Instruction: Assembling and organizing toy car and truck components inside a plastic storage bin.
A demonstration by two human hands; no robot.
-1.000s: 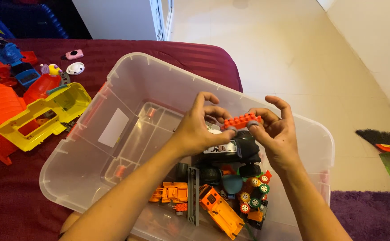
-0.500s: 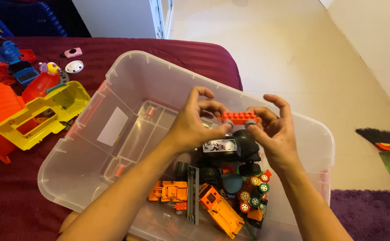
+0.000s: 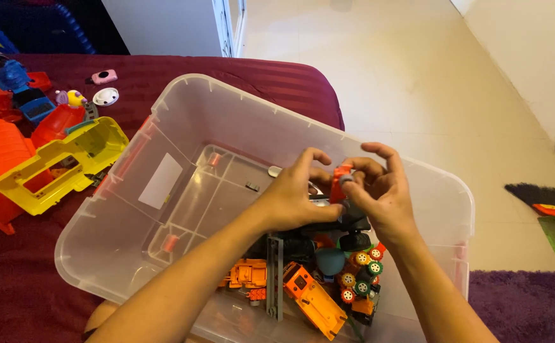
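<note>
Where maroon bedspread (image 3: 163, 76) ends, cream floor (image 3: 385, 57).

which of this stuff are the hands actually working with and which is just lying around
In hand:
- orange toy brick with wheels, held by the left hand and the right hand
- clear plastic bin under the hands
- black toy truck right below them

Lying about:
- orange toy trucks in the bin
- yellow toy frame on the maroon cover
- pink toy camera
- broom on the floor
</note>
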